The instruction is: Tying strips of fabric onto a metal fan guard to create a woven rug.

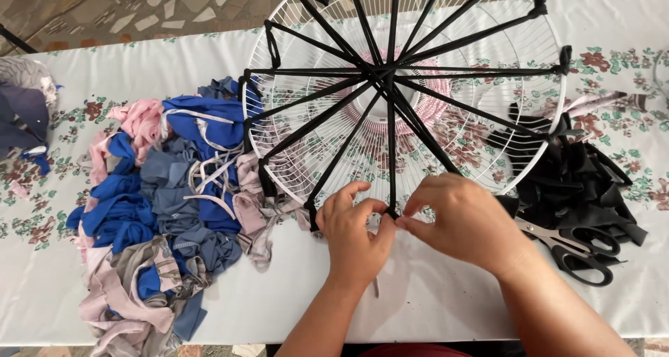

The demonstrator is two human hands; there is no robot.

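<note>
Nearest the camera, two forearms reach up from the bottom edge and meet at the near rim of a white wire fan guard [481, 155]. The left hand [355, 233] and the right hand [465, 221] are close together, fingertips almost touching, both pinched on the lower end of a black fabric strip [391, 155] where it meets the guard's rim. That strip runs straight up from the hands to the guard's centre, where many such black strips cross and fan out like spokes to the rim, each knotted or looped there.

The guard lies flat on the desk [432, 294], which is covered with a white cloth printed with flowers along its far part. Through the wires a pink ring shows around the guard's hub.

Left of the guard sits a heap of fabric scraps [167, 203] in blue, grey-blue, pink and mauve, some touching the guard's left edge. Right of the guard lies a pile of black fabric strips [578, 183], partly against the rim. Just in front of that pile, beside the right wrist, rest scissors [571, 249] with black handles, blades pointing towards the right hand. At the far left edge lies another small bundle of dark cloth [24, 116].
</note>
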